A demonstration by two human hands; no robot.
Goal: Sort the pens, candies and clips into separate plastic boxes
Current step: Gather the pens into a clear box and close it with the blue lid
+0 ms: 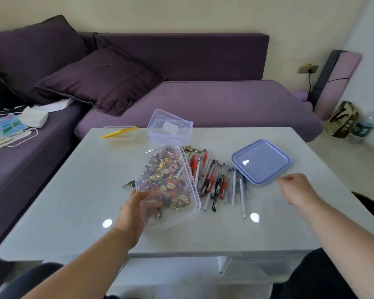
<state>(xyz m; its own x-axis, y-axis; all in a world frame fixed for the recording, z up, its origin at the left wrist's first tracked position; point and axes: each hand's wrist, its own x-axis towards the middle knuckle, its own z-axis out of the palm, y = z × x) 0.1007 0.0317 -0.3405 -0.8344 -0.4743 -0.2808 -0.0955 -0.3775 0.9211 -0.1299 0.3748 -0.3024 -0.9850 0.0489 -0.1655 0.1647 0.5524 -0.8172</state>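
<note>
Head view: left hand (136, 209) grips clear box (167, 186) of candies (166, 180), frame centre; right hand (295, 186) loosely curled, holding nothing, beside blue lid (260, 161); pens (216, 180) between.

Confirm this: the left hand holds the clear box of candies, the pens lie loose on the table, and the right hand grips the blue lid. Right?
Not quite. In the head view the right hand only hovers beside the blue lid, without gripping it. The rest is right.

table (78, 190): white, glossy | on it: pens (216, 182), blue lid (260, 161), clear box (171, 130)
</note>
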